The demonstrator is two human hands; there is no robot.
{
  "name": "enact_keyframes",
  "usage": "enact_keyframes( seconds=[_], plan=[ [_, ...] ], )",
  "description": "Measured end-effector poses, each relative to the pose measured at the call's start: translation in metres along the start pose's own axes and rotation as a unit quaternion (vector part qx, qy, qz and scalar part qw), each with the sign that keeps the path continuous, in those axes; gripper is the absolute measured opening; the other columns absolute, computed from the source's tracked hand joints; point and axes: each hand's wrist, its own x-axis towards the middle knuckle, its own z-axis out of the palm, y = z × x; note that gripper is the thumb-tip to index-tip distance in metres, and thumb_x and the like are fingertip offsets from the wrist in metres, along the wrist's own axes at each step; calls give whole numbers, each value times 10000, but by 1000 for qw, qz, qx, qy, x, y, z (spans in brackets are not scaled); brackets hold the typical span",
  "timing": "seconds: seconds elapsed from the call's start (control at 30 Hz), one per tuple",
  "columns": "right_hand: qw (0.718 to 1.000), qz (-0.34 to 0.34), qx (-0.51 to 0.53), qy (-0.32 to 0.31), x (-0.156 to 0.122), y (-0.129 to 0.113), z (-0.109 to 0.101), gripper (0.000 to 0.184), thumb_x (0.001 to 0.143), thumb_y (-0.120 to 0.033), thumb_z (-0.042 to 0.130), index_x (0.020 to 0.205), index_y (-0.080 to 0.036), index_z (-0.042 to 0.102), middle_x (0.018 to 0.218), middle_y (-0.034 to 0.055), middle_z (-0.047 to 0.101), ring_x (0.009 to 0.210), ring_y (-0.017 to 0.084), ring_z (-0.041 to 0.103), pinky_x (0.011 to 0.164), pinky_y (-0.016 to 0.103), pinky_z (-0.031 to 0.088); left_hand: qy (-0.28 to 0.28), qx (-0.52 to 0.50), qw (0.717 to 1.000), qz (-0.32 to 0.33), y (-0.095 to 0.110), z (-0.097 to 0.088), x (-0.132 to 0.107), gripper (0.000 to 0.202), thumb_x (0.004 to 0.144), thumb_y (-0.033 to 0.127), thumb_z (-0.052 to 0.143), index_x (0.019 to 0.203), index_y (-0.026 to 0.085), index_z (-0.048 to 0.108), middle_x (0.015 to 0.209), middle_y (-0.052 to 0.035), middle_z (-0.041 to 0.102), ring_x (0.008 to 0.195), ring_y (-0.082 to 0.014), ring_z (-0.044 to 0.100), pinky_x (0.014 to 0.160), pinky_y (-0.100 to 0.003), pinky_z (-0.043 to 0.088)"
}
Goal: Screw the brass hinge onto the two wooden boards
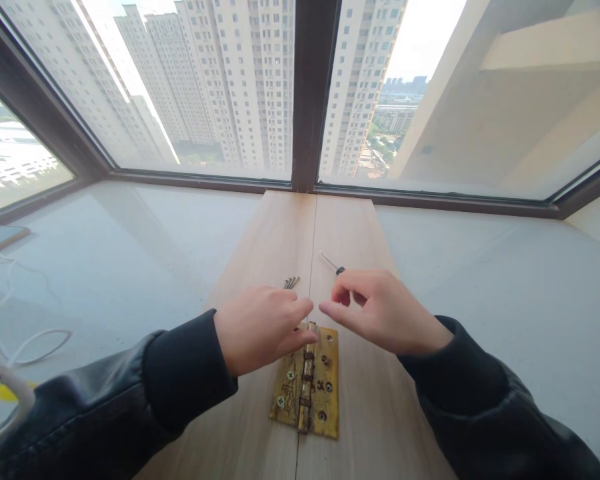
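Observation:
A worn brass-coloured hinge (304,393) lies open flat across the seam between two wooden boards. Cross-head screws sit in two visible holes of its left leaf; the right leaf shows several holes. My left hand (265,327) is over the hinge's upper left part, thumb and index finger apart, the thumb near the top of the pin. Facing it, my right hand (380,310) hovers above the right board with bent fingers and the thumb held away from them; nothing shows between them. A screwdriver (333,262) lies just beyond, its handle partly hidden by that hand. Several loose screws (291,283) lie beyond my left hand.
The pale wooden boards (343,227) run up to a dark window frame (307,100). White sill surface (490,280) extends on both sides. A white cable (45,353) loops at the left, near a flat device (3,240). Tall buildings stand outside the glass.

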Motion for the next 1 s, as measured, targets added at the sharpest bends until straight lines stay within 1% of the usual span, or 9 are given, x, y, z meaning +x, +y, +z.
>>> enact_keyframes(
  seconds=[0.07,0.17,0.33,0.5,0.6,0.67,0.77,0.87,1.0],
  plan=[
    [998,-13,-1,-63,-7,-17,-2,287,845,-438,604,666,-214,615,646,-48,595,604,106,516,563,261,364,-25,-30,998,43,-4,-3,0,153,903,257,529,844,171,641,789,-32,677,672,-187,652,545,-290,444],
    [993,-8,-36,-114,-13,-37,3,301,838,-428,599,627,-212,601,609,-28,593,561,125,497,513,282,288,-54,0,998,42,-4,-4,3,161,852,132,548,707,165,612,708,-19,649,620,-167,618,504,-274,372],
    [985,10,-119,-128,-11,-62,15,290,880,-387,574,684,-175,599,685,36,632,562,155,524,506,295,169,-7,51,999,7,-1,-2,4,189,817,99,613,641,159,573,623,-18,635,544,-164,580,462,-281,288],
    [976,19,-169,-135,-3,-77,20,307,962,-354,504,767,-149,621,720,63,633,576,148,557,482,280,185,89,67,992,-65,-27,-4,2,476,975,364,411,575,163,574,505,-20,550,466,-130,468,479,-297,196],
    [969,-10,-183,-166,1,-82,24,247,944,-235,520,730,-146,603,684,49,609,545,131,540,463,279,186,22,24,992,-120,-52,-2,9,546,985,417,328,570,163,576,531,-32,552,491,-124,419,512,-294,197],
    [964,-27,-192,-182,2,-85,26,188,904,-133,518,731,-142,591,677,47,593,531,126,519,455,280,179,-27,-2,993,-118,-65,3,18,528,972,416,344,571,160,572,561,-45,565,528,-131,427,537,-293,222],
    [957,-55,-199,-205,4,-87,25,102,788,-46,570,742,-136,567,686,44,568,510,116,458,447,282,165,-29,-37,992,-115,-76,11,31,508,965,440,330,627,168,595,624,-59,597,582,-151,474,558,-296,247],
    [952,-90,-191,-220,3,-86,22,185,661,-38,641,774,-145,540,734,31,555,486,106,350,443,291,144,-10,-35,991,-129,-79,17,39,516,966,475,295,690,173,609,682,-75,621,625,-175,521,560,-301,248],
    [956,-123,-161,-214,0,-80,17,208,676,-92,630,795,-180,484,774,-6,525,507,115,218,455,288,146,3,-18,989,-145,-82,13,34,553,969,524,230,760,188,617,707,-81,630,641,-202,550,544,-298,227]
  ],
)
